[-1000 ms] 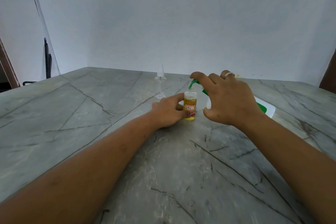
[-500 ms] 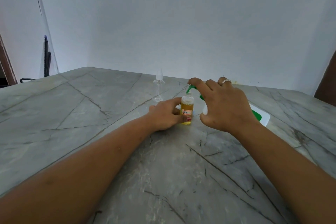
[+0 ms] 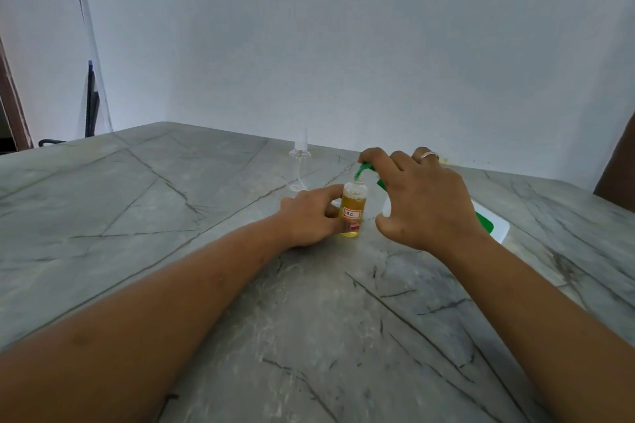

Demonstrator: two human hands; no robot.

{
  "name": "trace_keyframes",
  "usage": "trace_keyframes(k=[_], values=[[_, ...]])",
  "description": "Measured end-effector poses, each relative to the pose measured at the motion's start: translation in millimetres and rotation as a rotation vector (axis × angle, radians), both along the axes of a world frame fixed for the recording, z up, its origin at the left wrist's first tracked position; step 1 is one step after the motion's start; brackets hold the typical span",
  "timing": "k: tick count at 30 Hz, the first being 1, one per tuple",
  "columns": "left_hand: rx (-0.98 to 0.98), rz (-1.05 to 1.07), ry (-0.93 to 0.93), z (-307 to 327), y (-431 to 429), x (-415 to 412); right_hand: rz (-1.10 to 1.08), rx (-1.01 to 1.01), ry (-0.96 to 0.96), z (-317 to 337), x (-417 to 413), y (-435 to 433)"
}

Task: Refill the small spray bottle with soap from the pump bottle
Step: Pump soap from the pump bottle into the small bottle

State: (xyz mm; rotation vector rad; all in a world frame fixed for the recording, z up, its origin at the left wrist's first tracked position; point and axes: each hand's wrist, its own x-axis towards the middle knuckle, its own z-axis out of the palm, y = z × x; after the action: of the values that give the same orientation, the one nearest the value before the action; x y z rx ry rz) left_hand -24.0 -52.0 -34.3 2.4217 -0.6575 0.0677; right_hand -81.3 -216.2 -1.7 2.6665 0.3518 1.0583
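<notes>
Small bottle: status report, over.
Left hand grips small bottle, upright on table. Right hand holds pump bottle, green spout over the open mouth. Mostly full, yellow soap. Clear sprayer stands behind, not in the way.

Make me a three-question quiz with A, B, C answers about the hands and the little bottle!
1. Where is the green pump spout?
A. Just above the small bottle
B. Inside a drawer
C. Behind the person's elbow

2. What colour is the liquid in the small bottle?
A. Blue
B. Yellow
C. Black

3. How is the small bottle right now?
A. Tipped on its side
B. Upright, sealed with a cap
C. Upright, top open, held by the left hand

Answers:
1 A: the spout points down at the bottle's neck, with the right hand over the pump bottle.
2 B: yellow shows through the clear wall.
3 C: it stands on the table with fingers curled round it and no cap on.
</notes>
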Motion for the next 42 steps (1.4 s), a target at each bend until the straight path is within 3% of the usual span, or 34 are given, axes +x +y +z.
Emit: trace_keyframes(k=[42], values=[[0.037, 0.011, -0.014, 1.6, -0.7, 0.7, -0.036, -0.048, -0.001, -0.6, -1.2, -0.9]])
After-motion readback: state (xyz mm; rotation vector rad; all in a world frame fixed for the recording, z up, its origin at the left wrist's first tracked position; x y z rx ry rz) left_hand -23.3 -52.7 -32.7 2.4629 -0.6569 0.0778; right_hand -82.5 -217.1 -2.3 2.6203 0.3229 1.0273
